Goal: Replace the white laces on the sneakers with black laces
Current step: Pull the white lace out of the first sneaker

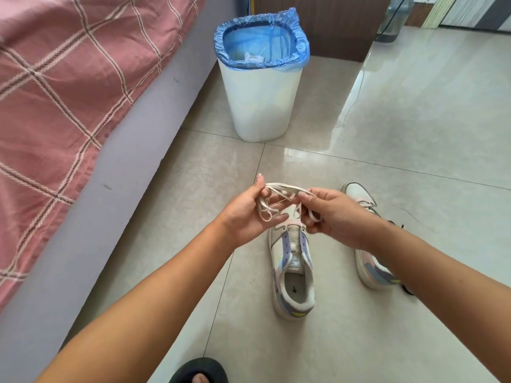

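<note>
both hands are raised over the floor (pixel 414 120) with a bundle of white laces (pixel 279 199) strung between them. the left hand (pixel 249 214) has its fingers curled around one end of the bundle, thumb up on top, with a few loops hanging down against its palm. the right hand (pixel 331 214) pinches the other end between thumb and fingertips, and a short loop droops below its fingers. the two hands sit close together, nearly touching, joined only by the laces. directly beneath them stands the near sneaker (pixel 293 272), cream with lilac and pink panels, its heel toward the viewer and its toe hidden under the hands; its eyelets show no lace. the second sneaker (pixel 367 233) stands just to the right, mostly covered by the right wrist and forearm, with a dark lace visible along its upper. some small dark things lie on the floor beyond that forearm, too hidden to tell. farther off, past the hands, a white bin (pixel 261 103) lined with a blue bag (pixel 261 37) stands on the tiles with something pale inside. a bed (pixel 69 92) with a pink checked cover runs along the left. at the bottom edge a foot in a black slipper (pixel 199 370) shows.
</note>
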